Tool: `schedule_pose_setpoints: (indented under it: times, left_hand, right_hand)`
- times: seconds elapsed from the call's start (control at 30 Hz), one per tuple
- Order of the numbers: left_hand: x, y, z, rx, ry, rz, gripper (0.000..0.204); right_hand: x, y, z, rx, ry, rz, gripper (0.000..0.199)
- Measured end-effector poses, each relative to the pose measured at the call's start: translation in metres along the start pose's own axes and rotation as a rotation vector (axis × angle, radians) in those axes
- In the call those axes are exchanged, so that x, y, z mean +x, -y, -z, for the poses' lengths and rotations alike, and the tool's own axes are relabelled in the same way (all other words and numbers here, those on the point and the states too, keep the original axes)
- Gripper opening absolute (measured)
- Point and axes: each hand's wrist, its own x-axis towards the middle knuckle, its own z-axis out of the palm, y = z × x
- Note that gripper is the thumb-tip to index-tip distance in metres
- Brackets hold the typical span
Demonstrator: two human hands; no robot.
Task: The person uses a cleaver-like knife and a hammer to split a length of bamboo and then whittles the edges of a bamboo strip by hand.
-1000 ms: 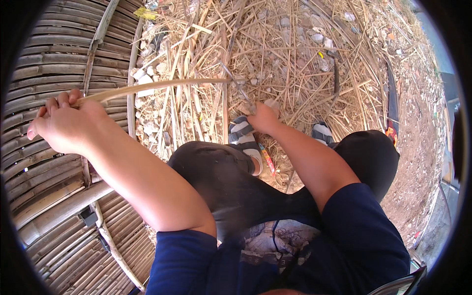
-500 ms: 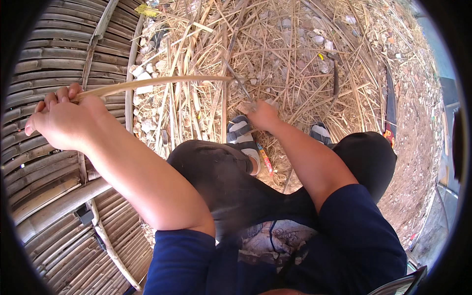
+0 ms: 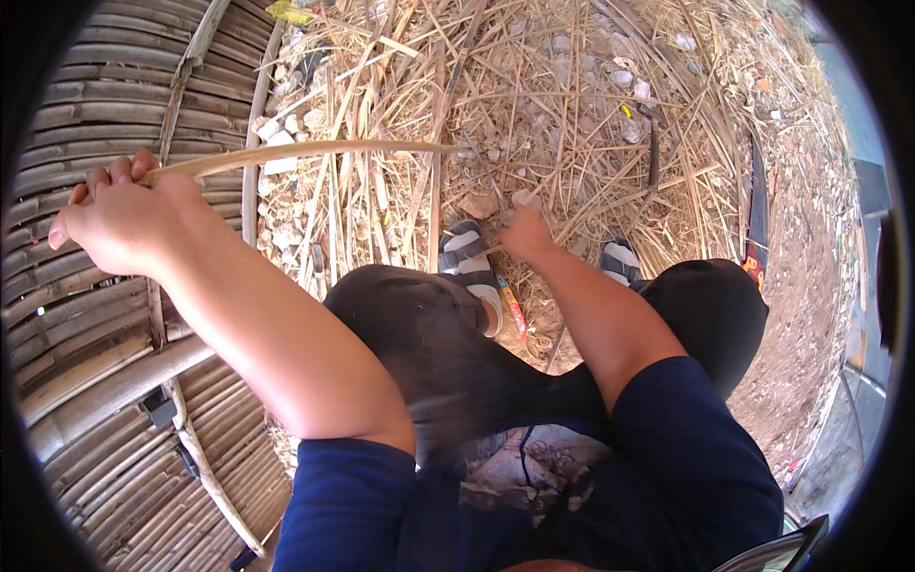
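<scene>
My left hand [image 3: 129, 214], stretched out to the left, is closed around one end of a long, pale bamboo strip [image 3: 315, 150]. The strip runs rightward almost level, bending slightly, above the littered ground. In front of my left foot, my right hand [image 3: 526, 232] is closed on a knife; its thin blade [image 3: 498, 189] points up and left toward the strip's far end. The blade is faint here, and my fingers hide the handle. Whether the blade touches the strip I cannot tell.
Dry bamboo shavings [image 3: 562, 124] and stones cover the ground ahead. A bamboo slat wall [image 3: 105, 124] stands at left. A saw [image 3: 758, 210] lies at right, beyond my knee. A red and yellow narrow object [image 3: 513, 303] rests beside my left sandal [image 3: 465, 250].
My right hand has moved slightly right with the knife, and the blade has drawn back from the strip's far end. My left hand still grips the strip, slightly higher in view.
</scene>
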Motion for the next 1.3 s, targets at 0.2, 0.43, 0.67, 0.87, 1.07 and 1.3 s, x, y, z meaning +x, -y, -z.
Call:
schedule_pose_setpoints:
  times: [0.2,0.43,0.67,0.87,1.07,1.3]
  left_hand:
    - [0.001,0.007,-0.007,-0.031,0.054,0.018,0.050]
    - [-0.008,0.005,-0.012,-0.006,-0.026,0.060,0.048]
    - [-0.001,-0.008,-0.002,-0.078,0.052,0.096,0.038]
    - [0.009,-0.093,0.025,-0.306,0.209,-0.099,0.025]
    - [0.015,-0.126,0.050,-0.490,0.194,-0.171,0.030]
    - [0.002,-0.102,0.085,0.216,-0.168,-0.254,0.039]
  right_hand:
    - [-0.041,0.085,0.012,0.163,-0.183,0.317,0.027]
    - [-0.005,0.026,-0.025,0.162,-0.163,0.255,0.038]
    - [-0.006,-0.010,0.005,-0.001,-0.117,-0.044,0.048]
    - [-0.012,-0.011,0.043,0.098,-0.127,-0.089,0.052]
    - [-0.034,-0.009,0.098,0.049,-0.284,0.011,0.058]
    - [-0.096,0.029,0.228,0.248,-0.110,0.087,0.069]
